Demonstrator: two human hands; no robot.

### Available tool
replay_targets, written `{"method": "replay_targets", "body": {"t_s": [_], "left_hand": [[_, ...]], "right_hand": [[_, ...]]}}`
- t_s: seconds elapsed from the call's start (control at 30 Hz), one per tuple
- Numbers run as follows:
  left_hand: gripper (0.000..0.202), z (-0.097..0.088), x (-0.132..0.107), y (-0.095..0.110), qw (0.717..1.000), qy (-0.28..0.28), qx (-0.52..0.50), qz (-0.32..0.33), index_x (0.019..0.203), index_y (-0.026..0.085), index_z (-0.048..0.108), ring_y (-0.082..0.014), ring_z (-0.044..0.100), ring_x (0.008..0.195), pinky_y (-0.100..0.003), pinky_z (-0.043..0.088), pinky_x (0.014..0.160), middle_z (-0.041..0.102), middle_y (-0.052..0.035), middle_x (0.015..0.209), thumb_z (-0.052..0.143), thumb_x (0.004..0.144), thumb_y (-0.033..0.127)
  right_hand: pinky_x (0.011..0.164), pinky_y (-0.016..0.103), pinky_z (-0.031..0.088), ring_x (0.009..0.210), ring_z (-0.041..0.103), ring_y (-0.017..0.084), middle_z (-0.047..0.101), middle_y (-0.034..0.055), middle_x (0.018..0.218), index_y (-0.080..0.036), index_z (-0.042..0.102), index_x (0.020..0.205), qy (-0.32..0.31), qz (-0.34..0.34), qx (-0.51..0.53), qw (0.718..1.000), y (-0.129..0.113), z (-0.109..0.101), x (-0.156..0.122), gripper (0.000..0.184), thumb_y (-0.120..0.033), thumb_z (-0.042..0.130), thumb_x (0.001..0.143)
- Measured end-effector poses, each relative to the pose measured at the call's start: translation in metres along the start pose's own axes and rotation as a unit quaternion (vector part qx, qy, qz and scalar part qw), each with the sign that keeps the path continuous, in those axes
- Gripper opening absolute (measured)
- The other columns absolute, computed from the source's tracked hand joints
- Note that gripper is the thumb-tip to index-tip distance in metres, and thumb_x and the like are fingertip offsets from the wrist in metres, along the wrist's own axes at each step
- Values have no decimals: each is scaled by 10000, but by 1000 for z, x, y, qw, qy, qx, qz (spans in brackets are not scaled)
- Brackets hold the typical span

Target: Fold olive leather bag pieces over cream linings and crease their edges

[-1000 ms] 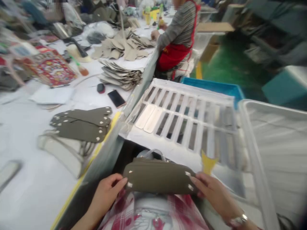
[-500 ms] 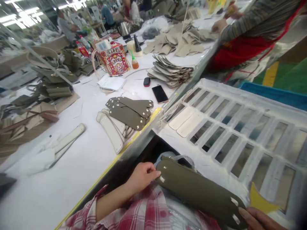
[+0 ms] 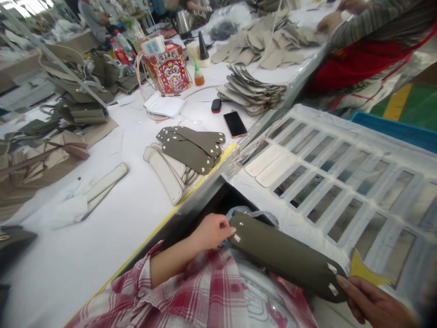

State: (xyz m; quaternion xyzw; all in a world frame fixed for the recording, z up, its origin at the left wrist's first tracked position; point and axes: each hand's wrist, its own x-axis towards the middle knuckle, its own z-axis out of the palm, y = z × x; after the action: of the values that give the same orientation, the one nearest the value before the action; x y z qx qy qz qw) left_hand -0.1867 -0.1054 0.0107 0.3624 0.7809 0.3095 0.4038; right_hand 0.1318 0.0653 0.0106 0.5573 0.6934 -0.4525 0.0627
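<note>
Across lap (image 3: 262, 303), olive leather strap (image 3: 287, 257), white-tabbed ends (image 3: 332, 282)

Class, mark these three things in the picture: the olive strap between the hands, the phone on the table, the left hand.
Olive strap (image 3: 287, 257), head view, on its middle.
Phone (image 3: 235, 124), head view, on its dark screen.
Left hand (image 3: 211, 232), head view, on its back.

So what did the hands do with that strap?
The olive strap swung from lying level to slanting down rightward, with the left hand at one end and the right hand at the other; neither let go. The pale strips on the rack stayed put.
</note>
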Motion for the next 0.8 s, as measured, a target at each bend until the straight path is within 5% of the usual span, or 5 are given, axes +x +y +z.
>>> {"method": "replay_targets", "body": {"t_s": [0.33, 0.4, 0.5, 0.63, 0.8], "left_hand": [[301, -4, -6, 16, 977, -42, 202, 56, 618, 178, 497, -133, 493, 562, -247, 343, 530, 520, 27, 575, 469, 810, 409], [230, -4, -2, 13, 963, -13, 259, 73, 767, 187, 515, -158, 527, 599, -273, 400, 556, 544, 16, 652, 475, 805, 410], [312, 6, 4, 21, 930, 49, 299, 208, 1078, 179, 479, -228, 547, 961, -377, 442, 834, 563, -73, 1040, 482, 789, 298], [415, 53, 11, 60, 875, -14, 313, 370, 1228, 195, 417, -225, 407, 1197, -409, 315, 1029, 443, -91, 1288, 419, 814, 172], [816, 131, 27, 101, 826, -155, 302, 451, 1333, 120, 301, -282, 363, 1234, -429, 302, 1039, 415, -151, 1334, 637, 691, 496]], "right_hand": [[405, 232, 329, 382, 421, 105, 452, -31, 395, -206, 471, 568, 9, 27, 51, 998, -3, 1, -13, 411, -598, 474, 693], [397, 220, 329, 383, 430, 97, 462, -40, 422, -198, 465, 594, 14, 30, 92, 995, 3, 1, -12, 370, -548, 486, 712], [395, 209, 332, 389, 434, 87, 469, -44, 445, -190, 467, 617, 20, 19, 135, 990, 9, 1, -11, 319, -482, 489, 741], [386, 207, 318, 387, 430, 80, 481, -41, 465, -184, 472, 613, 29, 1, 145, 989, 12, -1, -14, 298, -443, 487, 760], [399, 208, 318, 401, 439, 81, 524, -25, 471, -178, 491, 594, 23, 8, 149, 989, 14, -2, -13, 296, -421, 509, 762]]}}
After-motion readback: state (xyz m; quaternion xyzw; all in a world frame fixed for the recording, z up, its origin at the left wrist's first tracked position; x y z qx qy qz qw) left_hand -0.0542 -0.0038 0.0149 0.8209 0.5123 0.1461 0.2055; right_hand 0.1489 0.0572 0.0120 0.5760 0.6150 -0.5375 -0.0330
